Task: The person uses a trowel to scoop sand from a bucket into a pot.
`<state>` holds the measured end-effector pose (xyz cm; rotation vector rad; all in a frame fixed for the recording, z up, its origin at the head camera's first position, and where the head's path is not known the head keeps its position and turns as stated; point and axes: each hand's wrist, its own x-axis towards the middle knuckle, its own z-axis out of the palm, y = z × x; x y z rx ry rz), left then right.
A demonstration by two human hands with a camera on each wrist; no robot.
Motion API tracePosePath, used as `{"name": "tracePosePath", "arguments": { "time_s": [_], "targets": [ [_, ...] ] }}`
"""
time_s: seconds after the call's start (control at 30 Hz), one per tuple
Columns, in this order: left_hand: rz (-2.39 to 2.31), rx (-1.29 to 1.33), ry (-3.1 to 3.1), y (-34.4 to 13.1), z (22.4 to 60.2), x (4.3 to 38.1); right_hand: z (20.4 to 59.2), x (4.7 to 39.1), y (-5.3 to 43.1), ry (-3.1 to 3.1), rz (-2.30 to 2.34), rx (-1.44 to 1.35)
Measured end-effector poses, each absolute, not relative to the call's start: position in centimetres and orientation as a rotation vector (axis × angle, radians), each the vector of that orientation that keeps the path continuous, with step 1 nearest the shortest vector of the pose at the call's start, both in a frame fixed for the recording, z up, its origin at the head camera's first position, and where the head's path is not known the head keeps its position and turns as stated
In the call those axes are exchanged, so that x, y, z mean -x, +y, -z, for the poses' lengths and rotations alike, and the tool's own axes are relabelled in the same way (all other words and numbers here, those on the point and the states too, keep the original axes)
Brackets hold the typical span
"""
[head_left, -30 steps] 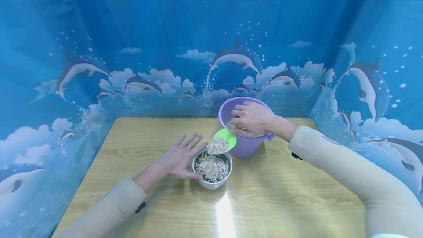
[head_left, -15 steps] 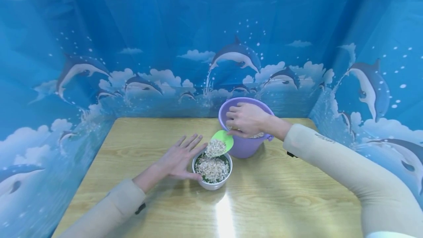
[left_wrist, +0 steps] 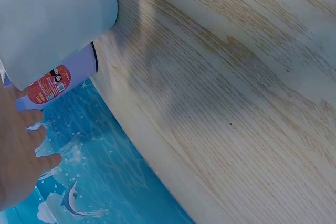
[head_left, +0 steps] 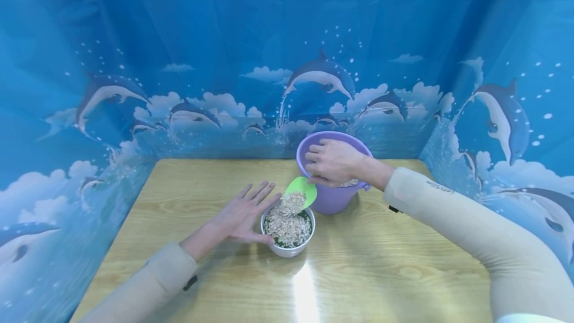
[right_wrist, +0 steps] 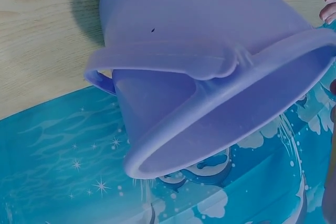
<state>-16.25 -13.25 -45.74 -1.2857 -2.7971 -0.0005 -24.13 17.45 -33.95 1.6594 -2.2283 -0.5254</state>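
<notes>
The green scoop is held in the right hand — its fingers curl in and the thumb is on the scoop's back end, though the handle is hidden — and its front reaches out past them, with pale flakes on it, over the white bowl. The left hand has its fingers spread wide, with the bowl beside its thumb and pointing finger. The purple bucket stands on the wooden table, below the right hand — more flakes show inside.
</notes>
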Motion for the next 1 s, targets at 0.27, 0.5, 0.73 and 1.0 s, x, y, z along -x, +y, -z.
{"name": "tracePosePath", "arguments": {
  "time_s": [0.27,0.5,0.73,1.0],
  "targets": [
    [0.026,1.3,-2.816,-13.3,45.6,16.2,33.2,23.8,17.2,-2.228,0.645,-1.678],
    [0.027,1.283,-2.841,-13.2,45.6,16.1,32.2,23.2,16.5,-2.179,0.82,-1.681],
    [0.029,1.28,-2.844,-13.2,45.6,16.1,31.7,22.8,16.3,-2.083,0.899,-1.687],
    [0.025,1.278,-2.839,-13.2,45.6,16.0,31.5,22.7,16.5,-2.028,0.915,-1.697]
  ]
}}
